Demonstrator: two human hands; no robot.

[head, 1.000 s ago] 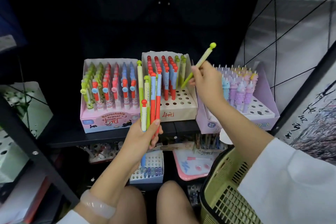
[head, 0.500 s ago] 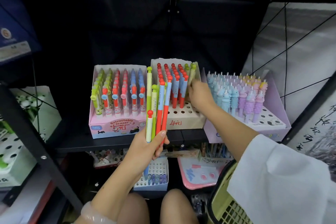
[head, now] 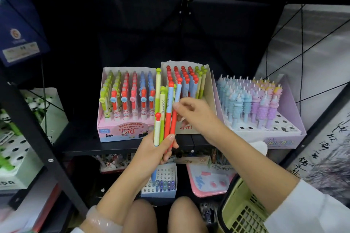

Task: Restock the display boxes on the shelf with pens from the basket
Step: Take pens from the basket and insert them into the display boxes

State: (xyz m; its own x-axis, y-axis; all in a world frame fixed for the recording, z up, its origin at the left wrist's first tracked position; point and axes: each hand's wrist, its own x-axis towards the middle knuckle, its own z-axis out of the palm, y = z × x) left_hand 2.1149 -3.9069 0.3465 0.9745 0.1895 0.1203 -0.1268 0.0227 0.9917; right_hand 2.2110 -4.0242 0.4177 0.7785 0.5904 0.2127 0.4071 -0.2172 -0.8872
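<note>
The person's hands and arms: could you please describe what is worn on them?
The left hand is bare, with a translucent pale bangle on its wrist and a white sleeve edge just below. The right hand and forearm are bare; a loose white sleeve starts near the elbow. No rings or watch show.

black metal shelving (head: 47,149), dark back panel (head: 132,24)

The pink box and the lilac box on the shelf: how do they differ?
The pink box holds slim pens with green, red and blue tops; the lilac box holds bumpy blue and purple figure-shaped pens. The pink box's front row is full; the lilac box's front holes are bare. Both stand on the shelf, pens upright in rows.
</note>
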